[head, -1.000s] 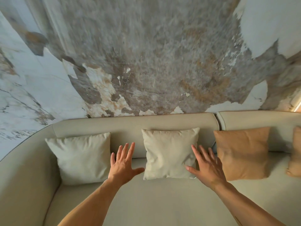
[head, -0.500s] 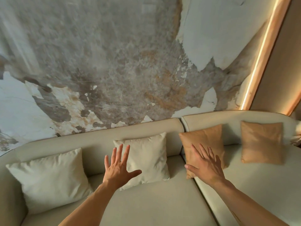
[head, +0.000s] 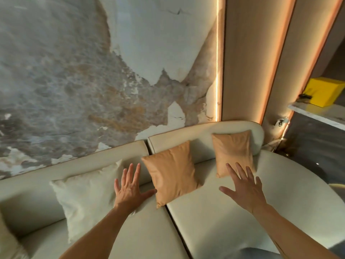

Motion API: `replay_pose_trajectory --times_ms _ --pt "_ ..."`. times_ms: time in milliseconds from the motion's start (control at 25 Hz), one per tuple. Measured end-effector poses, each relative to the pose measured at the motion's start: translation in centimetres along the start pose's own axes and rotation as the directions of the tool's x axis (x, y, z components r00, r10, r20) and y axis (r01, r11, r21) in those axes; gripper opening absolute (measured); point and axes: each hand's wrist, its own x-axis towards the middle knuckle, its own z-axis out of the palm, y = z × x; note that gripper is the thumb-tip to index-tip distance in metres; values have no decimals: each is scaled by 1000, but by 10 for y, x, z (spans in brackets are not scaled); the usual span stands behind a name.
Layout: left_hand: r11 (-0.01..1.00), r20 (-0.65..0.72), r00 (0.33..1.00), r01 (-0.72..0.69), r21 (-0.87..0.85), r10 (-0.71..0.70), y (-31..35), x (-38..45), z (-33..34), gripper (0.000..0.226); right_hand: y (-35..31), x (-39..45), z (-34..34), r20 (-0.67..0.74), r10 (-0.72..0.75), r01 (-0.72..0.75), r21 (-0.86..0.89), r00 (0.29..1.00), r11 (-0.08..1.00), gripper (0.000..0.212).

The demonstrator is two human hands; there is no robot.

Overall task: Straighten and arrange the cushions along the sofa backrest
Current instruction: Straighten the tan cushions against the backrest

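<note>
Both hands out flat over the sofa seat, fingers straight and spread, gripping nothing. Left hand hovering between the cream cushion and the near tan cushion, thumb tip just beside or touching that cushion's lower left edge; cannot tell which. Right hand just below the far tan cushion, fingertips overlapping its lower edge in view, contact uncertain.

Near tan cushion propped against the backrest, tilted, lower corner sitting over the seam between the two seat sections. Far tan cushion leaning on the backrest near the rounded end, also a little askew. Cream cushion slumped at an angle further left; sliver of another pale cushion at the left border.

Likely light, soft and squashy throughout, smooth leather-like skin on the tan pair, so probably a bit slippery against the seat and prone to sliding when nudged. Nothing fragile. Best taken by opposite side edges or the two top corners, one hand each side, lifted slightly rather than dragged, then set square against the backrest and patted upright
</note>
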Motion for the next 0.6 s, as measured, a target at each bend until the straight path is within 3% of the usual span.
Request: replay_pose_trajectory --times_ms 240,440,600 --pt "998 37 998 -54 31 53 66 31 23 117 55 19 4 15 11 -11 -29 1000 1000 101" --pt "994 37 995 -96 52 95 81 76 48 120 64 60 13 29 -8 8 -18 1000 1000 97" --pt "998 28 999 -38 41 37 72 111 62 121 57 115 16 82 -35 36 -9 996 999 89"
